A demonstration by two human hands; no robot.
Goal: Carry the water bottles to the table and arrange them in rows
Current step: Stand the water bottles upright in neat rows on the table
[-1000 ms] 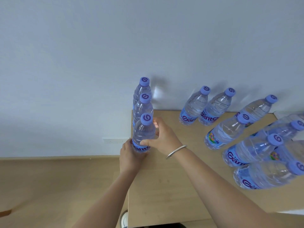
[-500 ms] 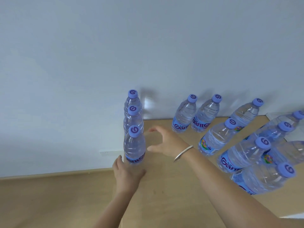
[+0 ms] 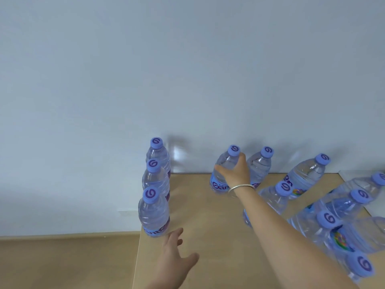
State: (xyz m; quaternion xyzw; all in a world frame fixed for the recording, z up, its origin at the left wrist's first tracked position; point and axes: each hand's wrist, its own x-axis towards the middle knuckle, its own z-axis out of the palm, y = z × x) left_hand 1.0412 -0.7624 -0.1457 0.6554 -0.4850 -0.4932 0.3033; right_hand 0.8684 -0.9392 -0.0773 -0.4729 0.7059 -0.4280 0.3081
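Note:
Three clear water bottles with purple caps stand in a line along the left edge of the wooden table (image 3: 208,236); the nearest one (image 3: 153,215) is at the front. My right hand (image 3: 235,172), with a silver bangle on the wrist, grips the shoulder of another bottle (image 3: 220,174) standing at the back by the wall. My left hand (image 3: 175,257) hovers above the table just below the nearest lined-up bottle, fingers spread and holding nothing. Several more bottles (image 3: 304,176) stand loosely grouped on the right.
A pale blue-white wall (image 3: 187,80) rises directly behind the table. The table's left edge drops to a wood-coloured floor (image 3: 62,261). A white surface (image 3: 373,207) adjoins the table at the far right.
My right hand let go of the front bottle in the left line, reached right and back, and closed round the bottle by the wall. My left hand slid off that front bottle's base.

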